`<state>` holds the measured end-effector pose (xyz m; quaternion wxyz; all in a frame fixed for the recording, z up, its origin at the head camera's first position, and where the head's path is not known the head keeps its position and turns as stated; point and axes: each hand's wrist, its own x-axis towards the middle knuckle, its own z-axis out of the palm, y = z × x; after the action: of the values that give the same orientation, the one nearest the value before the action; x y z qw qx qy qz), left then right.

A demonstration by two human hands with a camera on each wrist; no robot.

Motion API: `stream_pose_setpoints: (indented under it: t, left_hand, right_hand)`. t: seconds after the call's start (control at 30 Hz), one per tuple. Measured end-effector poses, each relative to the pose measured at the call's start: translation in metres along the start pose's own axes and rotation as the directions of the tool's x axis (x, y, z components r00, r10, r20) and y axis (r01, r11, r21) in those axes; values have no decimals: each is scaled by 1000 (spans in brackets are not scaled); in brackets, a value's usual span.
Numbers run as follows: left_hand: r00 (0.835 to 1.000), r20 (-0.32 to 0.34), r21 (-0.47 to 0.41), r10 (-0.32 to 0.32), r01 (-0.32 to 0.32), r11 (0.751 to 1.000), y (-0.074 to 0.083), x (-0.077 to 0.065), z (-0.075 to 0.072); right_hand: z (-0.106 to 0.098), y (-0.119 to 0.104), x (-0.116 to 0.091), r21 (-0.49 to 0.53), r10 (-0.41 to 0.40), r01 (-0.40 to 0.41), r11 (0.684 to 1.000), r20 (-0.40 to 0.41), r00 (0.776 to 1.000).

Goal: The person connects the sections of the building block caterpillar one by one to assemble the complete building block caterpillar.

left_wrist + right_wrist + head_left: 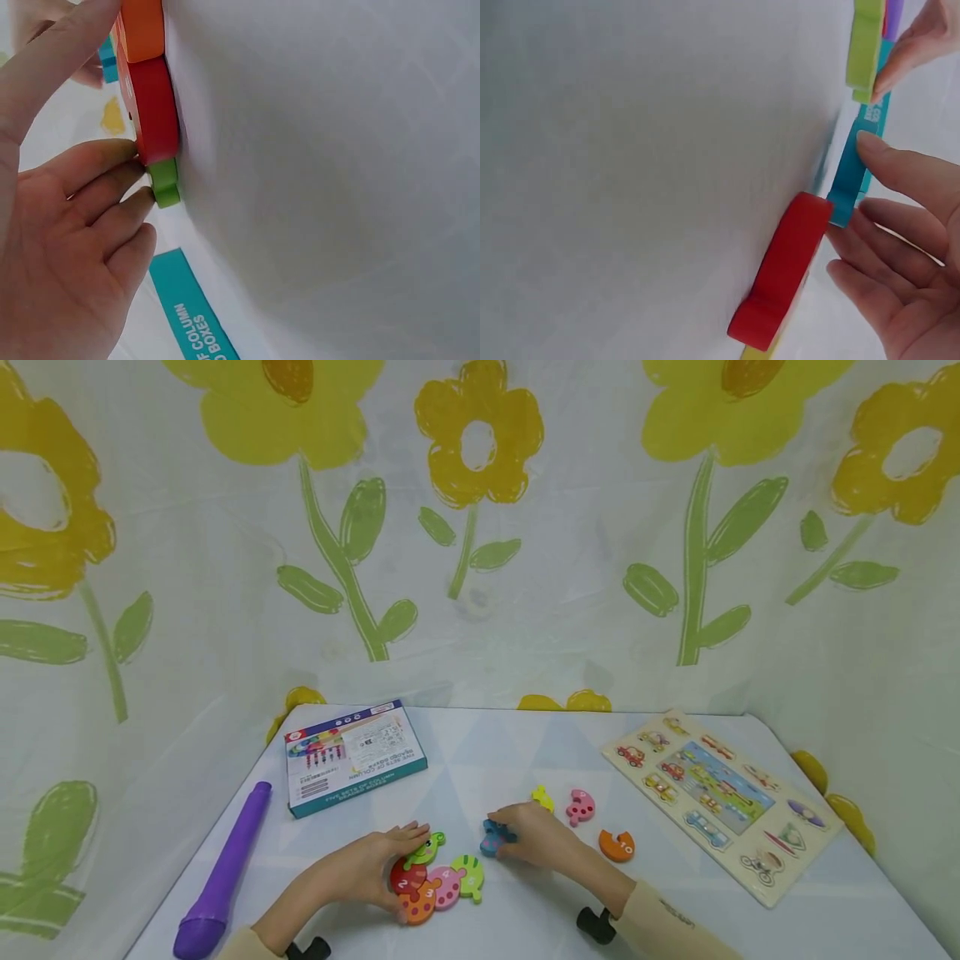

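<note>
Joined wooden puzzle pieces lie on the table in the head view: a green piece with an animal head [429, 850], a red piece [406, 878], an orange one [417, 906], a pink one [446, 888] and a striped green one [470, 878]. My left hand [375, 864] holds this cluster at its left side. The left wrist view has its fingertips against the red piece [153, 109] and the small green piece [164, 182], with the thumb by the orange piece [142, 30]. My right hand [542, 837] pinches a blue puzzle piece [493, 838] between thumb and fingers, right of the cluster.
Loose yellow [543, 797], pink [581, 807] and orange [617, 846] pieces lie beyond and right of my right hand. A flat cardboard box [356, 758] lies back left, near a purple microphone-shaped object [223, 868]. On the right is a wooden vehicle puzzle board [723, 802].
</note>
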<state>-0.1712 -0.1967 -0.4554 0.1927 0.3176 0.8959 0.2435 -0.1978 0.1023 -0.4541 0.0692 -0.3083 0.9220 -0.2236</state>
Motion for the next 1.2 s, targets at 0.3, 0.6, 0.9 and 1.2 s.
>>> stream_pose_setpoints:
  t: [0.3,0.6,0.9,1.2]
  left_hand:
    - [1000,-16,4,-5,5,1000,0,2,1]
    - [999,-41,26,-19,20,999,-1,8,3]
    - [997,-78,29,-26,29,999,3,12,4]
    - [991,-119,27,-58,61,998,6,16,7]
  right_hand:
    - [-6,-4,-18,40,-33,34,999,-23,999]
    - [-4,-11,-29,75,33,-32,997,-12,999]
    - [-2,-9,-33,69,-6,9,998,-34,999]
    - [1,-16,-37,77,41,-39,996,-26,999]
